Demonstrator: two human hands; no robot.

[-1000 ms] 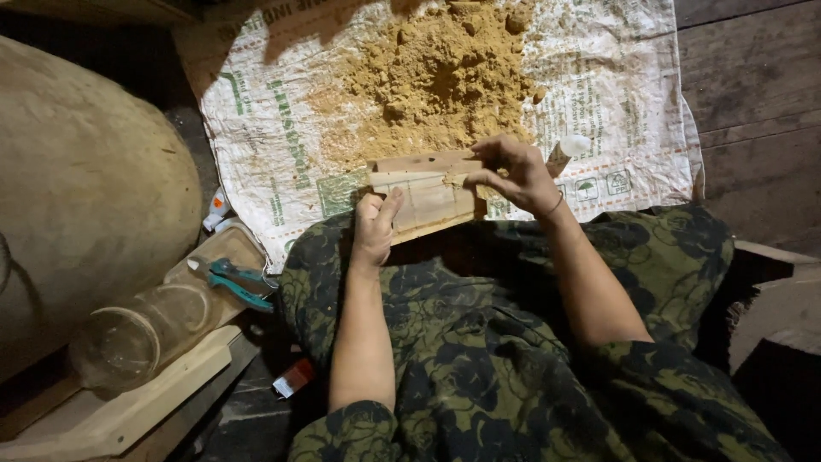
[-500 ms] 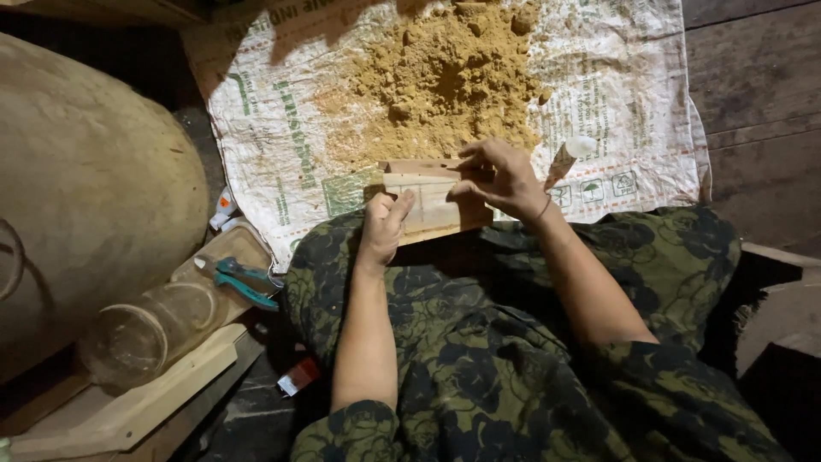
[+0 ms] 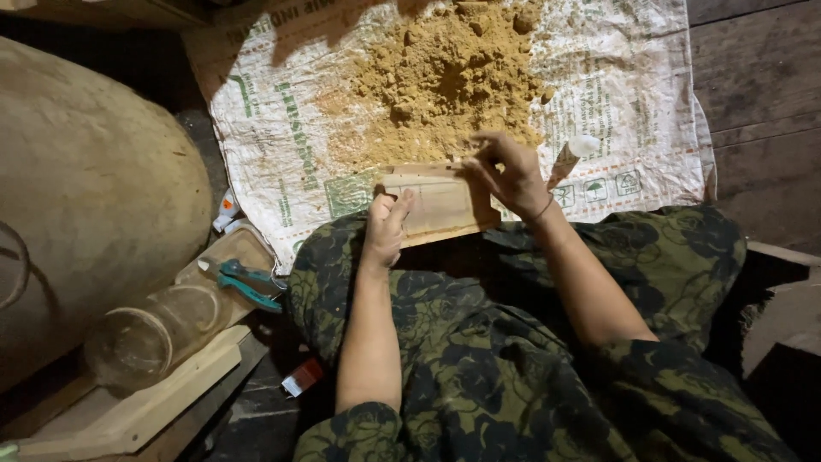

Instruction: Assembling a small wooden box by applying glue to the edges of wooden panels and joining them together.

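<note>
A flat wooden block (image 3: 438, 205) rests on my lap at the near edge of a white woven sack (image 3: 282, 162) spread on the floor. My left hand (image 3: 386, 227) grips the block's left end, thumb on top. My right hand (image 3: 511, 171) is at the block's right end, with the fingers bent and pinching a thin dark stick over its top edge. A heap of yellow-brown powder (image 3: 445, 81) with lumps lies on the sack just beyond the block. My lap is covered in dark green patterned cloth (image 3: 513, 342).
A large rounded clay-coloured vessel (image 3: 85, 197) fills the left. Below it lie a clear glass jar (image 3: 154, 334) on its side, teal-handled pliers (image 3: 244, 282) and a wooden plank (image 3: 145, 402). A small white tube (image 3: 575, 154) lies on the sack to the right. Dark wooden boards (image 3: 753, 94) run along the right.
My right hand has lifted a little over the block's right end and its fingers have shifted. The left hand stays on the left end. The view has drifted slightly.
</note>
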